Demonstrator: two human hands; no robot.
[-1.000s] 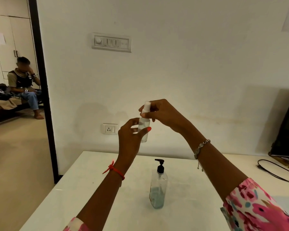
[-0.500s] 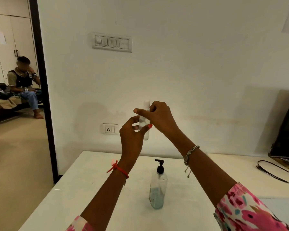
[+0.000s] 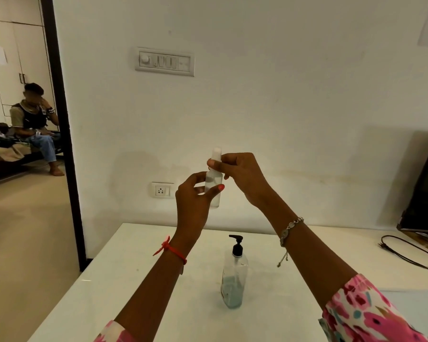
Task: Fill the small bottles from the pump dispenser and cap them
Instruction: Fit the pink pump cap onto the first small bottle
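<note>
- White wall w/ switch plate, glossy white table (image 3: 139,287) below — a person works both hands at chest height over it.
- Left hand (image 3: 193,203) wrapped around a small bottle (image 3: 214,186), clear plastic, slim, held upright well above the table.
- Right hand (image 3: 237,172) pinching the white cap (image 3: 216,154) at the bottle's neck — capping step, by the look of it.
- Next likely calls for a firm twist, then set-down.
- Pump dispenser (image 3: 234,280): clear, black pump head, bluish liquid low inside, stands untouched.

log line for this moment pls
step: capping | left hand: holds small bottle upright, midair | right hand: on white cap | pump dispenser: untouched on table
</note>
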